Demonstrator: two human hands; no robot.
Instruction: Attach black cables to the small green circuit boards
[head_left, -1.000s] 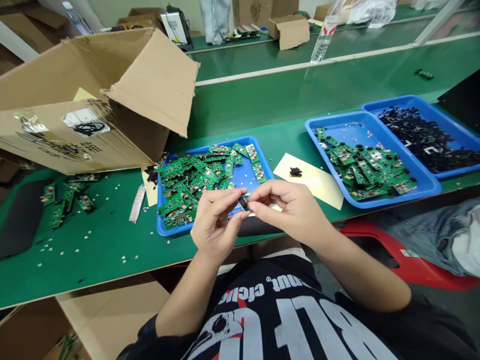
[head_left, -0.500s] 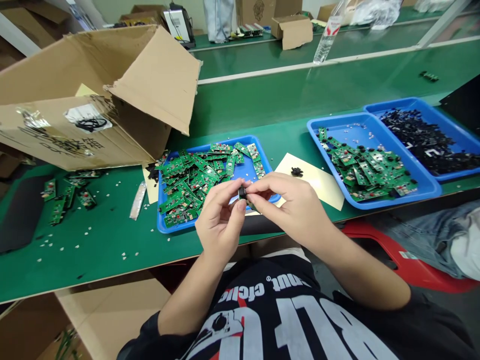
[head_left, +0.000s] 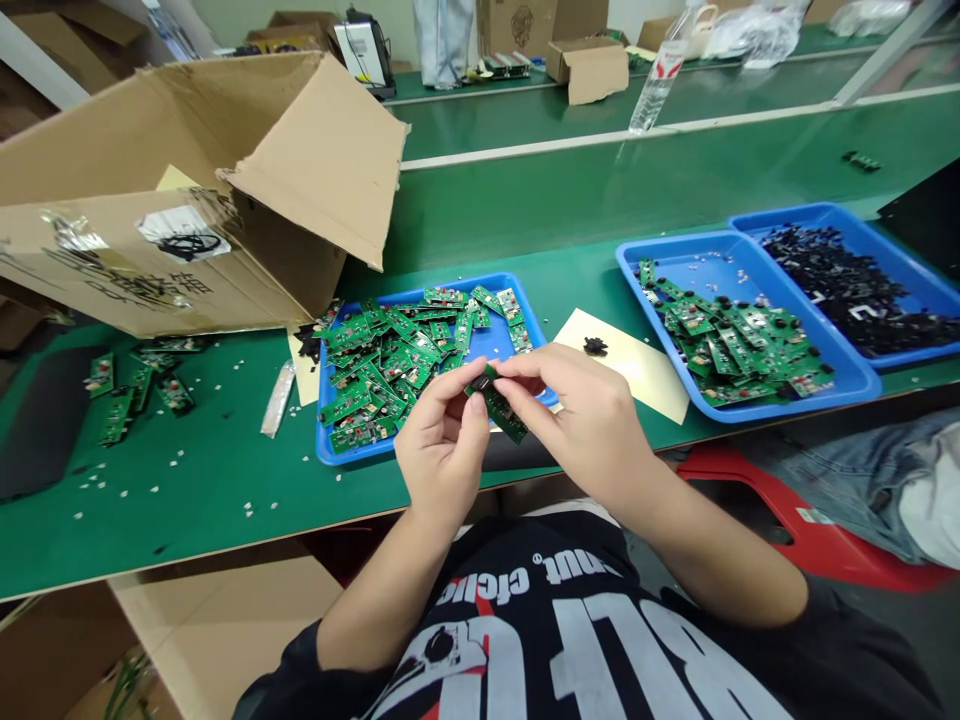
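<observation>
Between my two hands is a small green circuit board (head_left: 507, 412) with a black part (head_left: 482, 382) at its upper end. My left hand (head_left: 442, 430) pinches the board's upper left end between thumb and fingers. From the other side, my right hand (head_left: 581, 405) grips it near the black part, its fingertips closed. The board slants down to the right, and my fingers hide some of it. Just beyond my hands, a blue tray (head_left: 534, 312) holds a heap of similar green boards (head_left: 397, 350).
To the right, one blue tray (head_left: 694, 250) holds boards with black parts, another (head_left: 795, 212) small black pieces. Black pieces (head_left: 595, 346) lie on yellowish paper (head_left: 637, 375). A cardboard box (head_left: 247, 260) stands left, near loose boards (head_left: 142, 385). Someone's jeans-clad leg (head_left: 847, 475) is at right.
The board in my hands has turned, so its green face and more of its length now show below the black part. Both hands stay in nearly the same place.
</observation>
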